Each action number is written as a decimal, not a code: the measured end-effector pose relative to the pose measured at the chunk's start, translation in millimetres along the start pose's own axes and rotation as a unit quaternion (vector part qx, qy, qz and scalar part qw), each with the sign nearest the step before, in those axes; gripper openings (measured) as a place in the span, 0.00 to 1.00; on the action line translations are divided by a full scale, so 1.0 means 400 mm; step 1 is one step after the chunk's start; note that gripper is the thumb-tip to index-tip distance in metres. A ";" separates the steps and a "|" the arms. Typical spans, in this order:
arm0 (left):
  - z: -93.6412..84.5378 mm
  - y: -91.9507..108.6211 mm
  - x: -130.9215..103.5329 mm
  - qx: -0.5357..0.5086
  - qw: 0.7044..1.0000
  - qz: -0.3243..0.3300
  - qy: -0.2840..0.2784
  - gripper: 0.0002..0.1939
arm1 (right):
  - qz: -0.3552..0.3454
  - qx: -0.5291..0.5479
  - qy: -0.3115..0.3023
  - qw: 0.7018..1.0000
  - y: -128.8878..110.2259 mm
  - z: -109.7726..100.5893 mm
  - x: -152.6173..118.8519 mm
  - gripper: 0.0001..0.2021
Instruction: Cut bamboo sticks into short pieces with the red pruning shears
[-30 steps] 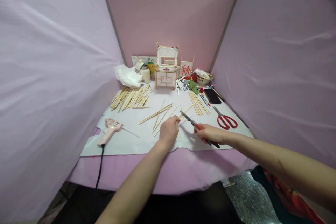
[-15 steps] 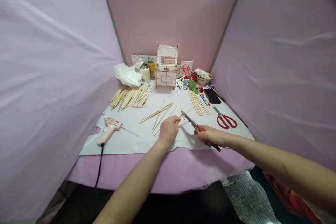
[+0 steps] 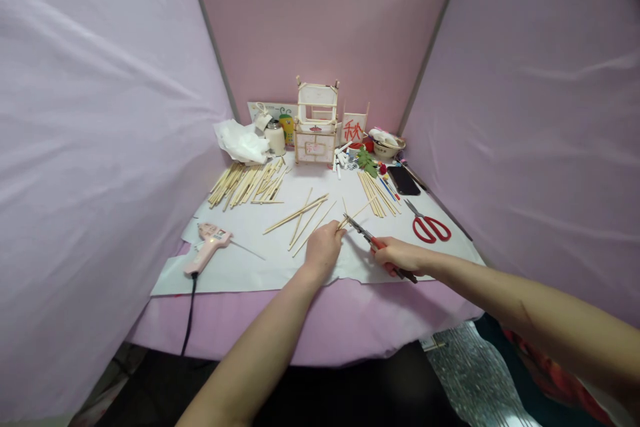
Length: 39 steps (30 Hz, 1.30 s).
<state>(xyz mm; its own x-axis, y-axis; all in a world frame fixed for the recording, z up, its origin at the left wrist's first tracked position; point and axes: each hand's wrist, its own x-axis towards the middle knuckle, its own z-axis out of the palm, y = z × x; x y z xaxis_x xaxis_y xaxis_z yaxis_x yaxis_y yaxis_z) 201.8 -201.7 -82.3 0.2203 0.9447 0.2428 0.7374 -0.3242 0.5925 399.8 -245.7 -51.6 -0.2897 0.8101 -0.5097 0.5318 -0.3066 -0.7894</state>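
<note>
Left grip [image 3: 324,248], right grip [image 3: 396,256] curled

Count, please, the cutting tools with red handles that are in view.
2. One is the cutter in the right hand; the other, the scissors, lies on the white paper near the phone. I see no more, though some could be hidden.

Thin pale stick [image 3: 363,207] jutting from the left hand [image 3: 323,246], slanting away toward the right, red-handled metal cutter [image 3: 364,232] lying diagonally in the right hand [image 3: 399,255], tip pointing forward-left, overlapping the stick near the left hand
</note>
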 end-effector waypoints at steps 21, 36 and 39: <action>-0.030 0.002 0.008 -0.184 0.977 -0.075 -0.075 0.15 | -0.020 0.029 -0.009 0.999 0.003 0.016 -0.012 0.08; -0.011 -0.003 0.002 -0.020 1.000 0.005 -0.001 0.12 | -0.033 0.041 -0.014 0.999 0.010 0.013 -0.004 0.07; -0.013 -0.001 0.005 -0.057 0.998 -0.011 -0.010 0.14 | -0.037 0.037 -0.011 0.999 0.015 0.011 -0.006 0.07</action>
<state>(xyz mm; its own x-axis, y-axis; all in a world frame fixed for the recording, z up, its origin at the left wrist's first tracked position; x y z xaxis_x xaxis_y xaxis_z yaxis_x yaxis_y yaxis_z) 198.4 -200.0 -78.1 0.2177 0.9521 0.2146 0.6651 -0.3057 0.6813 400.3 -251.8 -56.5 -0.3444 0.8211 -0.4551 0.4479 -0.2823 -0.8484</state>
